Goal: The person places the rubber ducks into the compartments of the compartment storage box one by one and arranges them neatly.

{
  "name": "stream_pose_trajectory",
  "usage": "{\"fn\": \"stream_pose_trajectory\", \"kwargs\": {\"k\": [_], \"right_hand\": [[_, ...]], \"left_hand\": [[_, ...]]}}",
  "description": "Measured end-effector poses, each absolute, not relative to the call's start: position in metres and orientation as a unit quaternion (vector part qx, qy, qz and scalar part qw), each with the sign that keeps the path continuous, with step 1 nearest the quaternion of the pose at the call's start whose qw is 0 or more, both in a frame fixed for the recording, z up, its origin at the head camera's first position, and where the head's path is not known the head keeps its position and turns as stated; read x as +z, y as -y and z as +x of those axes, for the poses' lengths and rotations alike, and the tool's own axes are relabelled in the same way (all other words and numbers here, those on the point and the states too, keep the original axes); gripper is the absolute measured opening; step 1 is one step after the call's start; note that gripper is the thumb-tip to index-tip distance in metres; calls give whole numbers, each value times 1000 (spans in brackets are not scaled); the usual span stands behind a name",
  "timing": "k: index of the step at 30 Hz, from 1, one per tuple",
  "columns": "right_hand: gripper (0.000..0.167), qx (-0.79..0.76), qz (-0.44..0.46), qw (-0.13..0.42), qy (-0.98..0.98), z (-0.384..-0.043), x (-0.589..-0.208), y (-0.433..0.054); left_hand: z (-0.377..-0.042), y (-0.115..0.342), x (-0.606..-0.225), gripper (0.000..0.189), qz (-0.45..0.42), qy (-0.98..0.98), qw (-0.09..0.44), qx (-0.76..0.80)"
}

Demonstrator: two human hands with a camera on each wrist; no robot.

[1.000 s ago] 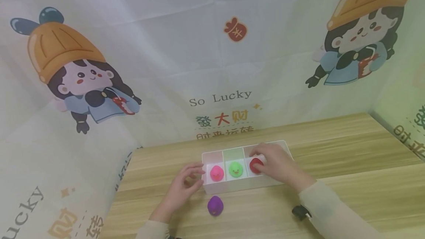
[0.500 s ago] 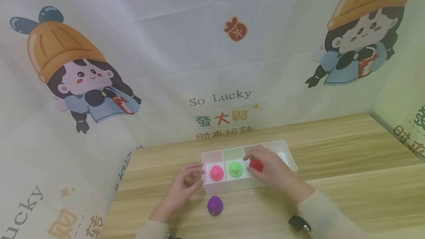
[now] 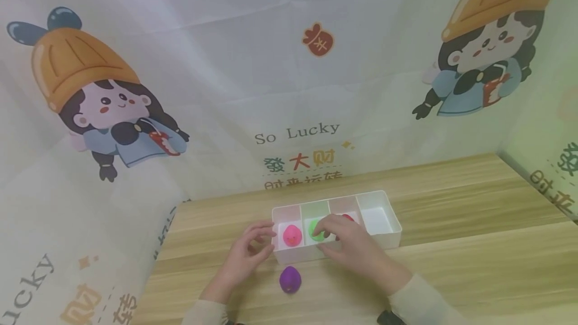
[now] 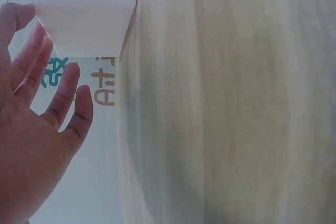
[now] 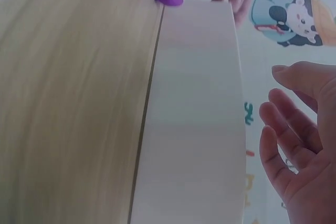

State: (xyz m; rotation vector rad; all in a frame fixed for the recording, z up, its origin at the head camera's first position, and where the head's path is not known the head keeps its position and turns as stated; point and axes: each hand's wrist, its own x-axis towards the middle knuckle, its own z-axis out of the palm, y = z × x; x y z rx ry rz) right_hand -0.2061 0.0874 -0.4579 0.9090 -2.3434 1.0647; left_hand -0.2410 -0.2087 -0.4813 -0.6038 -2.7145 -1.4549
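A white box (image 3: 381,241) with several compartments in a row lies on the wooden table. In it sit a pink toy duck (image 3: 292,235) at the left end, a green toy duck (image 3: 314,230) beside it, and a red toy duck (image 3: 347,217), mostly hidden by my right hand (image 3: 361,252). That hand hovers over the green duck's compartment, fingers loosely bent, with nothing in its grasp in the right wrist view. My left hand (image 3: 244,252) rests its relaxed fingertips at the box's left end. A purple toy duck (image 3: 290,280) stands on the table in front of the box.
A printed cloth (image 3: 217,74) hangs behind and at both sides of the wooden table (image 3: 451,204). The rightmost compartment lies right of my right hand. Bare tabletop shows to the right of the box.
My right hand has let go of the red duck, leaving it in its compartment, and has moved left over the green duck. The left hand stays at the box's end.
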Motion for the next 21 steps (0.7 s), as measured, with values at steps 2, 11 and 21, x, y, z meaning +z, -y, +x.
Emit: {"fn": "stream_pose_trajectory", "kwargs": {"k": [2, 11, 21], "right_hand": [[25, 385, 324, 192, 842, -204, -458, -83], [24, 391, 316, 150, 851, -199, -456, -66], [24, 376, 324, 135, 857, -194, -457, -52]], "left_hand": [[-241, 209, -481, 26, -190, 867, 0, -461], [-239, 211, -481, 26, -175, 872, -5, -457], [-240, 210, -482, 27, -180, 871, -5, -458]]}}
